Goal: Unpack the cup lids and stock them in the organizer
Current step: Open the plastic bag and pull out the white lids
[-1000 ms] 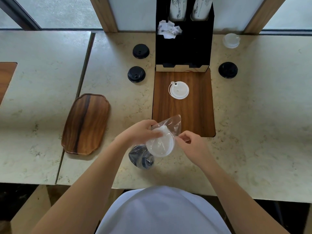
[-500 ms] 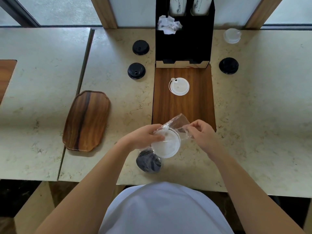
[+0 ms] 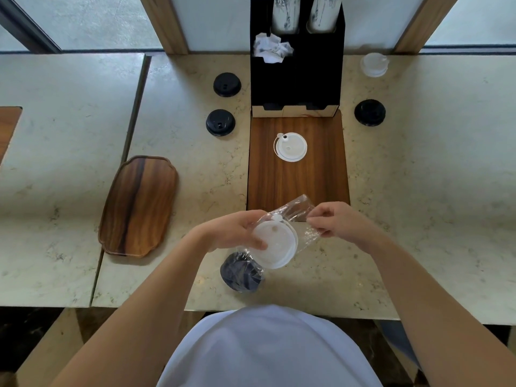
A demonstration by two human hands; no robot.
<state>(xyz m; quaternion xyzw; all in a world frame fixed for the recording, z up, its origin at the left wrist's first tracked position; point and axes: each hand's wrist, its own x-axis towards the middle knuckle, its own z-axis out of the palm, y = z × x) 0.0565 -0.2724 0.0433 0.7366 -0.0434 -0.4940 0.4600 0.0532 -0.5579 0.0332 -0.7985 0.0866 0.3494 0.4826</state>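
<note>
Pale marble counter (image 3: 418,191) under a window, with a wood inlay (image 3: 298,185) at centre. Wooden tray (image 3: 138,205) lying at far left. Two black lids (image 3: 227,84) left of the organizer (image 3: 297,79), a white lid (image 3: 290,146) loose on the inlay, another black lid (image 3: 370,112) and a clear lid (image 3: 374,64) to the right.

Near the front edge: left hand (image 3: 237,230) gripping a white lid stack (image 3: 275,244) through the clear bag (image 3: 296,216), fingers curled round its rim; right hand (image 3: 335,222) pinching the bag's open end.

Probably light, thin, springy plastic, easily cracked if squeezed; film slippery and limp. Best held by the rim, bag pulled away at its mouth.

Dark stack (image 3: 241,272) low in the bag, blurred by film; count impossible to tell. Organizer slots lost in shadow; cups (image 3: 286,12) cut off at top.
</note>
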